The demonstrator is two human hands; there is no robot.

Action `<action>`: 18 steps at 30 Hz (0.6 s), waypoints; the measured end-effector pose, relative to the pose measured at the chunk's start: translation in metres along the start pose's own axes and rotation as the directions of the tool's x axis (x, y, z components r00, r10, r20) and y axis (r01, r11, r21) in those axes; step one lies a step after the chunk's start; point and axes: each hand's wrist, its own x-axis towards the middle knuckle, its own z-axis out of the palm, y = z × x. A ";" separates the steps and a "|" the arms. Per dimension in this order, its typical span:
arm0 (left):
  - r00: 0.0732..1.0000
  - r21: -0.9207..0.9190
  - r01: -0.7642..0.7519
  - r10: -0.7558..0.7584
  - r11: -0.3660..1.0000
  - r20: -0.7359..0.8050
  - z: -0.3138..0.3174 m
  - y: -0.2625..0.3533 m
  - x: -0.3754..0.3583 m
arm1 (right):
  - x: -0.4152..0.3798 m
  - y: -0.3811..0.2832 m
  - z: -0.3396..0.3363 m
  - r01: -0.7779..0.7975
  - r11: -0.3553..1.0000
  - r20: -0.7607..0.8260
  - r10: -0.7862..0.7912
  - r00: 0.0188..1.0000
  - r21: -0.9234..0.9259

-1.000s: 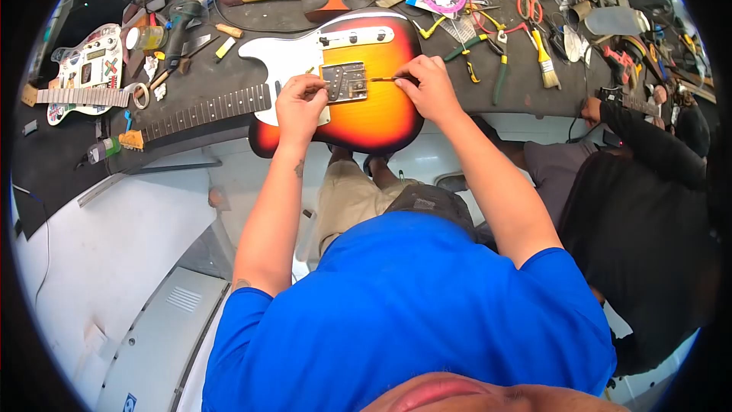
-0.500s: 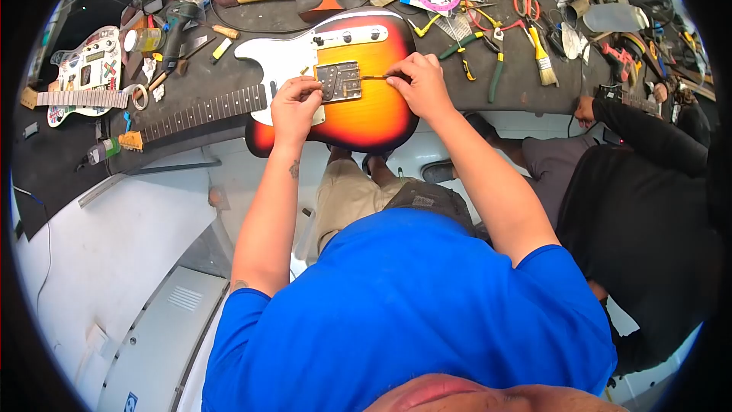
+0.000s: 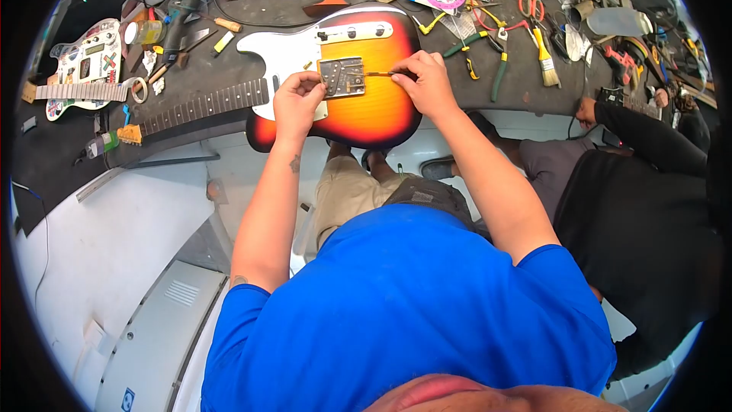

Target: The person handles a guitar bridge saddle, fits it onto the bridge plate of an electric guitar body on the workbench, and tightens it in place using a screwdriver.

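Observation:
A sunburst electric guitar [image 3: 381, 118] with a white pickguard [image 3: 286, 53] lies at the table's front edge, its neck [image 3: 206, 107] pointing left. My right hand [image 3: 427, 84] pinches a thin screwdriver [image 3: 377, 74] whose tip reaches the right side of the metal bridge plate [image 3: 343, 78]. At the bridge's left side is my left hand [image 3: 300, 99], thumb and forefinger pressed together; whatever lies between them is too small to make out.
A stickered white guitar [image 3: 88, 69] lies at the left. Pliers [image 3: 499, 69], a brush [image 3: 544, 57], red scissors [image 3: 531, 4] and a drill [image 3: 179, 27] lie around the guitar. A co-worker in black [image 3: 640, 236] is at the right.
The whole view has shifted slightly. My hands keep nearly the same places at the bridge, with the screwdriver still in my right hand.

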 end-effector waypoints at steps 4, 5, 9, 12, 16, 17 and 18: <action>1.000 0.000 -0.002 0.002 1.000 0.005 -0.001 -0.003 0.000 | -0.001 0.002 0.001 0.025 1.000 -0.017 -0.025 1.000 0.014; 1.000 -0.002 -0.005 0.005 1.000 0.006 -0.001 -0.003 0.000 | -0.002 0.002 0.001 0.023 1.000 -0.014 -0.023 1.000 0.008; 1.000 0.047 -0.009 0.009 0.999 -0.004 0.000 -0.003 -0.002 | -0.001 -0.002 0.000 0.008 1.000 -0.005 -0.008 1.000 -0.008; 1.000 0.064 -0.015 0.015 0.998 0.008 -0.002 -0.004 0.001 | -0.003 -0.006 0.001 -0.018 1.000 -0.003 0.018 1.000 -0.021; 1.000 0.054 0.017 -0.017 0.998 -0.004 -0.002 -0.001 -0.002 | -0.002 -0.007 0.001 -0.035 0.999 0.011 0.036 0.999 -0.037; 1.000 0.053 0.028 -0.027 0.998 -0.005 0.000 0.001 -0.002 | -0.003 -0.006 0.001 -0.026 0.999 0.008 0.027 1.000 -0.028; 1.000 0.042 0.022 -0.021 0.999 -0.005 0.001 0.001 -0.001 | -0.001 -0.005 0.001 -0.014 1.000 0.004 0.014 1.000 -0.020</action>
